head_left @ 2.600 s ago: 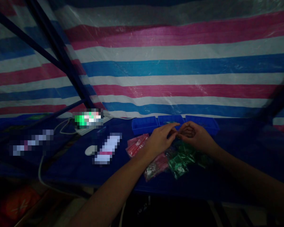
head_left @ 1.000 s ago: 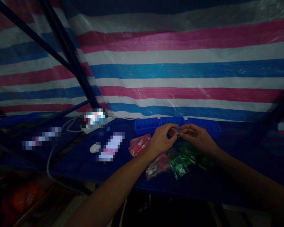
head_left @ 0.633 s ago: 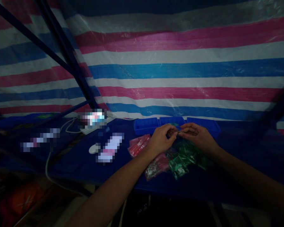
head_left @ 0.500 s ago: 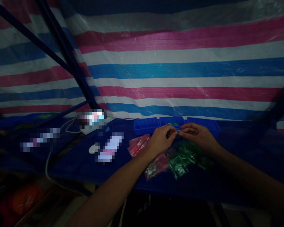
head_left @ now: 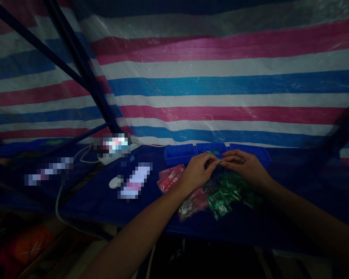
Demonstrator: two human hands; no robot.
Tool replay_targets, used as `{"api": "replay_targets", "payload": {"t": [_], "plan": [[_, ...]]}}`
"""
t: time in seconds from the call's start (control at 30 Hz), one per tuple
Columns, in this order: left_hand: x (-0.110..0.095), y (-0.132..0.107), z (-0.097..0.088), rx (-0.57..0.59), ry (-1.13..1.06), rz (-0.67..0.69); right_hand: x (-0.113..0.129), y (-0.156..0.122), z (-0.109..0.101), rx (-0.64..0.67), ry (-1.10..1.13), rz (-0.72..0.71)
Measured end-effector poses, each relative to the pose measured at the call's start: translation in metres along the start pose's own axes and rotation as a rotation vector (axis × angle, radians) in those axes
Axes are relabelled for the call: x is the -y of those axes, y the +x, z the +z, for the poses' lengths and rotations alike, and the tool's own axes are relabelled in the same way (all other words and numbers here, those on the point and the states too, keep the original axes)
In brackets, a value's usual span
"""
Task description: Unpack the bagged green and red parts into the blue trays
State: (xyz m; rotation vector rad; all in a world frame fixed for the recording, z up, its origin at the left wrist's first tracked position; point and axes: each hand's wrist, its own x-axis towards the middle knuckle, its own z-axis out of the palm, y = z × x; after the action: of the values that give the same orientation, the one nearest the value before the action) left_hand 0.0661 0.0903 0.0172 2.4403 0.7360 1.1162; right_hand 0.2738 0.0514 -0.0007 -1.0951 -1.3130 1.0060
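My left hand (head_left: 202, 167) and my right hand (head_left: 242, 162) meet fingertip to fingertip over the blue table. Both are closed in a pinch around a small, thin, shiny piece (head_left: 219, 160), too small to name. Beneath my hands lie green plastic packets (head_left: 222, 197) in a loose heap. Pink plastic packets (head_left: 171, 177) lie to the left of my left hand, and a clear and pink packet (head_left: 192, 204) rests below its wrist. Just behind the hands stand the blue bins, the middle bin (head_left: 211, 147) partly covered by my fingers.
A left blue bin (head_left: 180, 154) and a right blue bin (head_left: 260, 153) flank the middle one. To the left are a white oval object (head_left: 115, 182), a blurred-out flat item (head_left: 136, 181) and a white power strip (head_left: 110, 158) with cables. Striped sheeting (head_left: 221, 85) hangs behind the table.
My right fingers have drawn slightly away from the left ones, so a little more of the shiny piece shows between them. The packets and bins have not moved.
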Motion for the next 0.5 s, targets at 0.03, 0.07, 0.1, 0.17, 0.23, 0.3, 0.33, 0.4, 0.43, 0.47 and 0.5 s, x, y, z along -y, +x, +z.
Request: {"api": "replay_targets", "payload": {"t": [0.03, 0.07, 0.1, 0.17, 0.23, 0.3, 0.33, 0.4, 0.43, 0.47, 0.5], "plan": [[0.0002, 0.0003, 0.0001, -0.002, 0.003, -0.004, 0.0003, 0.0000, 0.0001, -0.003, 0.007, -0.006], [0.0005, 0.0005, 0.0004, -0.001, 0.005, -0.010, 0.0002, 0.0001, 0.0001, -0.005, 0.013, -0.010], [0.0008, 0.0007, 0.0007, 0.002, 0.006, -0.013, -0.0002, 0.0003, 0.0001, -0.007, 0.016, -0.012], [0.0013, 0.0007, 0.0011, -0.010, 0.017, -0.015, -0.0016, 0.0012, -0.0003, -0.020, 0.012, -0.015], [0.0017, 0.0005, 0.0010, -0.078, 0.043, -0.018, -0.0034, 0.0027, -0.0014, -0.058, 0.002, -0.026], [0.0017, 0.0003, 0.0002, -0.149, 0.085, -0.018, -0.0052, 0.0046, -0.0032, -0.118, -0.022, -0.052], [0.0014, 0.0001, -0.0003, -0.159, 0.103, -0.014, -0.0059, 0.0056, -0.0042, -0.152, -0.041, -0.072], [0.0000, 0.0000, -0.0012, -0.110, 0.115, 0.008, -0.0071, 0.0069, -0.0056, -0.208, -0.091, -0.132], [-0.0010, -0.0001, -0.0014, -0.069, 0.110, 0.022, -0.0074, 0.0069, -0.0057, -0.224, -0.118, -0.170], [-0.0021, -0.0002, -0.0014, -0.027, 0.101, 0.035, -0.0075, 0.0064, -0.0053, -0.230, -0.149, -0.210], [-0.0032, -0.0002, -0.0014, 0.010, 0.090, 0.045, -0.0073, 0.0054, -0.0043, -0.223, -0.191, -0.248]]}}
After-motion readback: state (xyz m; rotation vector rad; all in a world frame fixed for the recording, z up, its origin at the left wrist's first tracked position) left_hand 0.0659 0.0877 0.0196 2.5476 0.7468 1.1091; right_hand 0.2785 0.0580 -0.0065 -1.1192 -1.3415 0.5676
